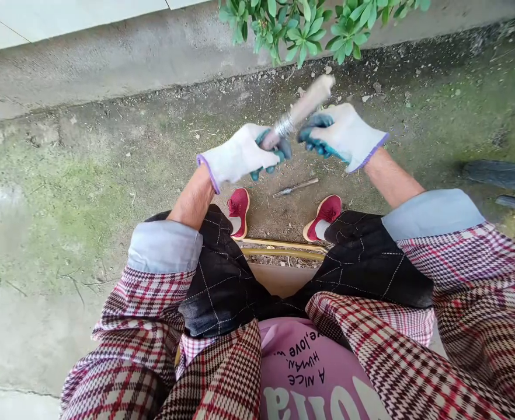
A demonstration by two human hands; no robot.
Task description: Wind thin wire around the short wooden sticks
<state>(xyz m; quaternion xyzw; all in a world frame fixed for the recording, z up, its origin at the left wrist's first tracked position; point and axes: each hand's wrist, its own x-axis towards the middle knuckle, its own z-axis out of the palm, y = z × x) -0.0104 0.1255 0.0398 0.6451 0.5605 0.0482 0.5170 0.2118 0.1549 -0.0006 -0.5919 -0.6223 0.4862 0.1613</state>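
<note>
My left hand [245, 153], in a white glove with a dark teal palm, is closed around the lower end of a wooden stick [309, 104]. Silvery wire [284, 125] is wound round the stick just above my grip. The stick tilts up to the right, its far end blurred. My right hand [338, 135], gloved the same way, is beside the stick with its fingers curled and slightly smeared; whether anything is in them is hidden. On the ground below lies a slim tool [295, 186] with a pale wooden handle and a darker metal-looking end.
A low concrete wall [130, 61] runs along the top, with a leafy green shrub [301, 26] hanging over it. Dark wooden-looking pieces [500, 175] lie at the right. Red shoes [239, 210] stand on the dirt ground, and a yellowish seat frame [284, 254] shows between the legs.
</note>
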